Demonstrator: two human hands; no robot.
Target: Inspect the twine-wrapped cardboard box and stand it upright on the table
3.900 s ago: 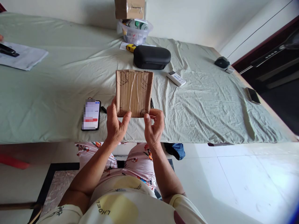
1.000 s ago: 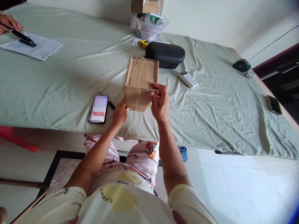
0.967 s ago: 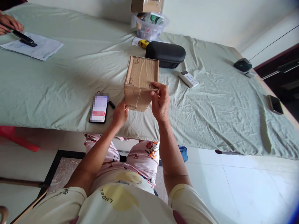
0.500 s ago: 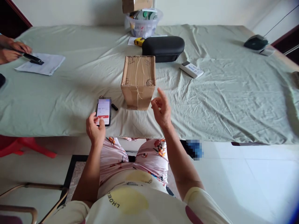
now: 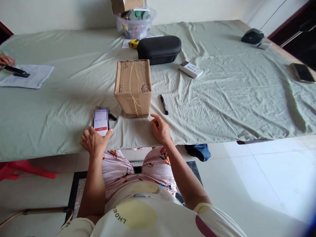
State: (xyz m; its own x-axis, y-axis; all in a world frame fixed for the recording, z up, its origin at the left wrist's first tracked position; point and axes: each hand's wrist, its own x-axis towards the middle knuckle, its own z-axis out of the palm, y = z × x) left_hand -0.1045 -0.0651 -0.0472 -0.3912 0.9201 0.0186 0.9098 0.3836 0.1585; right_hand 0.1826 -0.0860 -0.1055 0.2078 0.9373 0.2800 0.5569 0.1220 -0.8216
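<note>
My left hand (image 5: 95, 140) rests at the near end of a smartphone (image 5: 101, 123) lying flat with its screen lit. Its thumb is spread away from the bent fingers. My right hand (image 5: 160, 130) is low over the table's front edge, index finger stretched out and the others curled, with nothing in it. Just beyond that fingertip stands a cardboard box (image 5: 134, 77) with string across its top and scribbled circles at the corners. To the box's right lies a black marker pen (image 5: 164, 104). A small black object (image 5: 113, 117) lies beside the phone.
Behind the box sit a black hard case (image 5: 159, 49), a yellow tape measure (image 5: 133, 43) and a plastic basket (image 5: 138, 28). A white box (image 5: 191, 69) lies to the right. At the left, another person's hand (image 5: 6, 60) holds a stapler-like black tool (image 5: 17, 70) over papers (image 5: 39, 77).
My right hand has drawn back toward me from the box's side, and the marker pen now shows. My left hand has turned, its thumb swinging outward. The whole view has shifted.
</note>
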